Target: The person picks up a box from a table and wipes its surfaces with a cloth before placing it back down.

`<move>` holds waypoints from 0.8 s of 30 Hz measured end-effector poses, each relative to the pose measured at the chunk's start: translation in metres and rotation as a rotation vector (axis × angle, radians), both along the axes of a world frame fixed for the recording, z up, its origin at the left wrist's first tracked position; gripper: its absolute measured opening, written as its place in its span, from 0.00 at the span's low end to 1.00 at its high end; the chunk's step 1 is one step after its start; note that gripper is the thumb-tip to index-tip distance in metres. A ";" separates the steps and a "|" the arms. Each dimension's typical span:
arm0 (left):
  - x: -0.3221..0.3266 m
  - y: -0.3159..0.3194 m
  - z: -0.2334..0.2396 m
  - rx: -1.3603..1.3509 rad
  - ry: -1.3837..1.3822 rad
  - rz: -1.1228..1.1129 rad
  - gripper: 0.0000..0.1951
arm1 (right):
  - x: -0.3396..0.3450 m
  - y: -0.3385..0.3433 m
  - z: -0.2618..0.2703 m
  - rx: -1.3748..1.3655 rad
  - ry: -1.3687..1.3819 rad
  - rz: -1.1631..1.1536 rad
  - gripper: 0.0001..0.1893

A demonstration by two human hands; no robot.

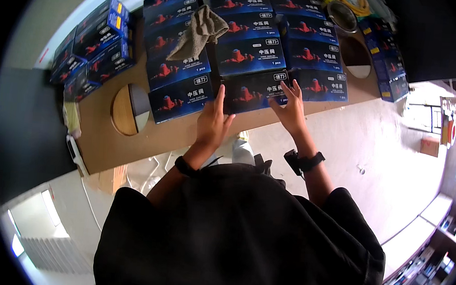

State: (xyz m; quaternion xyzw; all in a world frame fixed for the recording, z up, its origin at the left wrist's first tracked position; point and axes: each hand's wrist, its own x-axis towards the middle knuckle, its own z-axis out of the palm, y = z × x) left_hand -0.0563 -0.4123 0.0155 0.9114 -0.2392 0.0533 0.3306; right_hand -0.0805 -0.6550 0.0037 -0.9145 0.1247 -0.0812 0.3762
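Observation:
Dark blue cardboard boxes printed with a red valve lie in three columns across a brown table [163,143]. The front box of the middle column [251,96] is between my two hands. My left hand [212,123] is at its left end, fingers extended and thumb apart. My right hand [291,109] has its spread fingertips on the right end of the same box. To the left lies the front box of the left column [181,98]; to the right, that of the right column [321,85]. A crumpled brown cloth [200,34] rests over boxes farther back.
More blue boxes are stacked at the left [99,44] and the right [387,62]. Round openings pierce the table at the left [128,110] and right [355,58]. A clear round container [342,17] stands at the back right, near a yellow item [359,6].

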 end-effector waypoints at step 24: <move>0.166 -0.031 0.053 -0.146 -0.100 -0.138 0.12 | 0.065 -0.013 0.075 -0.056 -0.077 0.205 0.47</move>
